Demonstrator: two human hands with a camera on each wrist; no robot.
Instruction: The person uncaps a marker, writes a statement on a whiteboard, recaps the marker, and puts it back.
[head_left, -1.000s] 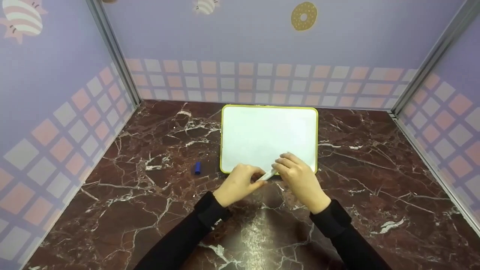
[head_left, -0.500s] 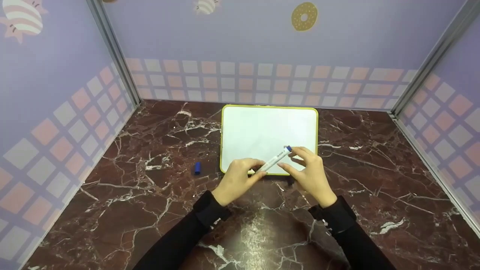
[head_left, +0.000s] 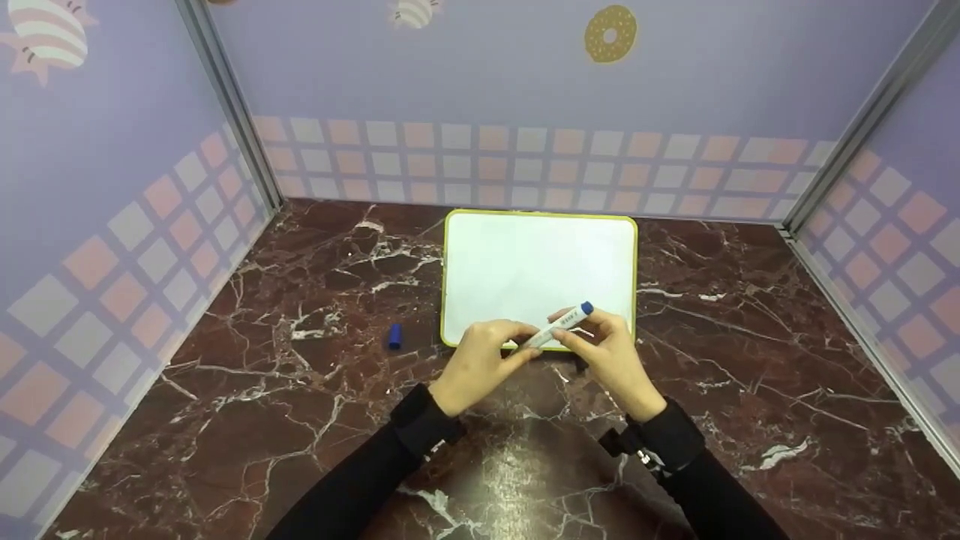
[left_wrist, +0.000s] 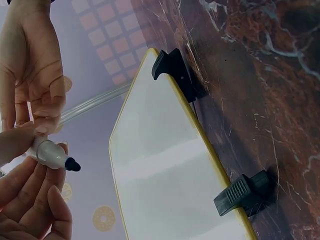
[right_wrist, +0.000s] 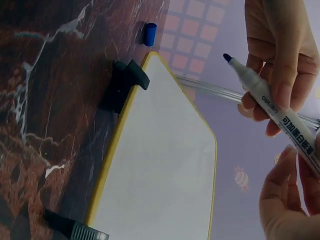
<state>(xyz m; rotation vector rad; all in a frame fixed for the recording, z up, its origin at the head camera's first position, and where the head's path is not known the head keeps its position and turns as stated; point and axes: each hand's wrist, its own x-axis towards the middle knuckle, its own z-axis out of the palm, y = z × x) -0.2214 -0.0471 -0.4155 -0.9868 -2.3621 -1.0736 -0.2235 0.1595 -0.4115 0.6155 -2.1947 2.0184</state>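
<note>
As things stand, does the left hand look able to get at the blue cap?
Probably yes: in the head view nothing stands between the left hand and the blue cap, though that hand's grip is taken up by the marker.

The marker (right_wrist: 270, 102) is bodied in smooth, semi-glossy white plastic. The cap (head_left: 395, 337) is formed of smooth blue plastic. The board (head_left: 540, 262) is surfaced in smooth, glossy white; its clips (left_wrist: 239, 195) are formed of ribbed black plastic. The table (head_left: 300, 420) is finished as polished stone. The walls (head_left: 480, 75) are faced smooth and matt; metal rails (head_left: 231, 105) are fitted. The sleeves (head_left: 349, 469) are made of matt cloth.
</note>
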